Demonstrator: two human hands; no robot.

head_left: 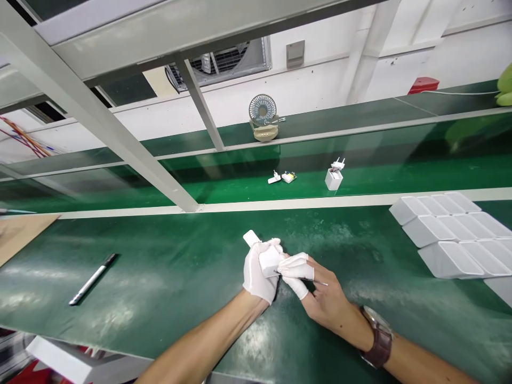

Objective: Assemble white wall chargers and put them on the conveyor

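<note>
My left hand (256, 274), in a white glove, is wrapped round a small white box-shaped housing (270, 261) above the green bench. A flat white piece (251, 238) sticks out past the fingers of that hand. My right hand (306, 277) wears white finger covers, and its fingertips are pressed together at the right side of the housing. A thin, light-coloured tip (321, 284) pokes out beside the right fingers; the rest of it is hidden in the grip.
White open trays (452, 229) stand in rows at the right. A marker (94, 279) lies at the left. Behind the bench edge, a green conveyor belt (240, 186) carries small white parts (288, 176) and a white housing (333, 178). A small fan (263, 114) stands farther back.
</note>
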